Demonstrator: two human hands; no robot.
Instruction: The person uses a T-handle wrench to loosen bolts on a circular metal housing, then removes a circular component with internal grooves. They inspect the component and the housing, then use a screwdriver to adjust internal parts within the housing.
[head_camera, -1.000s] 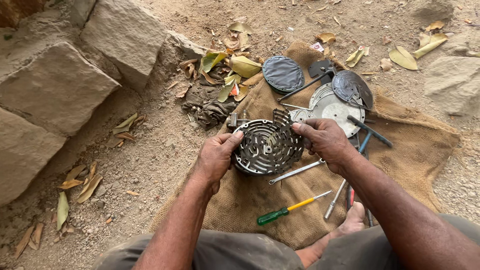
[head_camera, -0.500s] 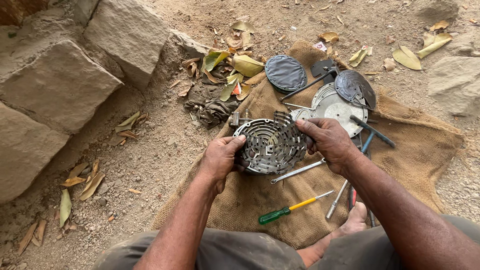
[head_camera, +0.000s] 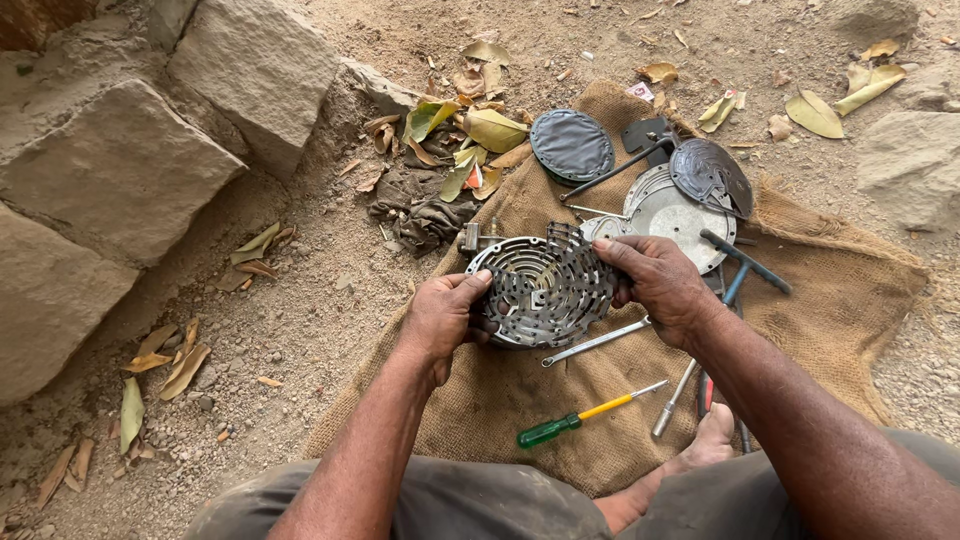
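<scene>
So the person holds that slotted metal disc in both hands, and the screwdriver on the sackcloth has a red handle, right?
Not quite. The head view shows both hands, left and right, holding the slotted metal disc, but the screwdriver on the sackcloth has a green handle, not red.

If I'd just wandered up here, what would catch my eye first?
Most likely the round slotted metal plate at the centre, gripped at its edges by the left hand and right hand over a burlap sack. Behind it lie more metal discs, and nearer the person a green-handled screwdriver. Big stone blocks line the dirt at left.
</scene>
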